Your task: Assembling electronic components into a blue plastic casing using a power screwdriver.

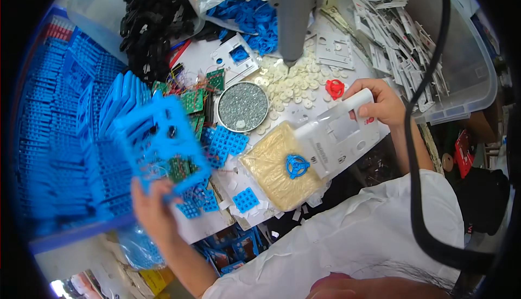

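Note:
My left hand [154,209] is closed on the lower edge of a blue plastic casing [127,131], a rectangular shell with openings, tilted and slightly blurred by motion. My right hand [382,103] grips a white plastic panel [344,147] by its rounded end, the thumb on top. The panel's other end overhangs a tan pad wrapped in clear plastic [277,174]. On that pad lies a blue spoked ring [297,166]. Behind the casing sit green circuit boards [191,102] with thin wires; the casing partly hides them.
A round dish of small screws [242,106] stands mid-table beside scattered cream discs [296,82] and a red part [335,88]. A grey power screwdriver [293,22] hangs above. Bins hold blue casings [59,136], black parts [149,22] and white panels [396,38]. A black cable [415,179] crosses the right.

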`<action>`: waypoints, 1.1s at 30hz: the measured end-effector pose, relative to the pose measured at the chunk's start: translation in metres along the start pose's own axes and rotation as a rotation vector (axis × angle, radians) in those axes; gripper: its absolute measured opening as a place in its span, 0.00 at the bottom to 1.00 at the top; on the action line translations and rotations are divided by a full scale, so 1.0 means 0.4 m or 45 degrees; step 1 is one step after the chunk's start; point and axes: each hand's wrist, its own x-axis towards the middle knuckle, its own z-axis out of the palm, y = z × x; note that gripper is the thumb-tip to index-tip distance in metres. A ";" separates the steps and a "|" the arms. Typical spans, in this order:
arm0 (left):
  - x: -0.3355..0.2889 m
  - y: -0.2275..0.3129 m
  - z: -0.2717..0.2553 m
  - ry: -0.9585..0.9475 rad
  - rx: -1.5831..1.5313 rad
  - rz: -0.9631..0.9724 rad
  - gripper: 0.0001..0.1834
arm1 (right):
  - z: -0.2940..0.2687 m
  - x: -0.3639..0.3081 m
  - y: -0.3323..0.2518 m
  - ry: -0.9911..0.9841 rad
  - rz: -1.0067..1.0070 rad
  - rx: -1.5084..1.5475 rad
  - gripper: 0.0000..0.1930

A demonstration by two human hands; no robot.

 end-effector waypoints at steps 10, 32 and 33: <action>-0.244 -0.123 0.246 -0.151 -0.724 -0.369 0.32 | 0.280 0.201 -0.058 -0.831 -0.090 0.005 0.17; -0.331 -0.133 0.317 0.122 -0.736 -0.156 0.33 | 0.419 0.060 0.182 -0.147 0.189 0.234 0.29; -0.336 -0.127 0.325 0.143 -0.694 -0.151 0.32 | 0.424 0.055 0.190 -0.189 0.286 0.343 0.30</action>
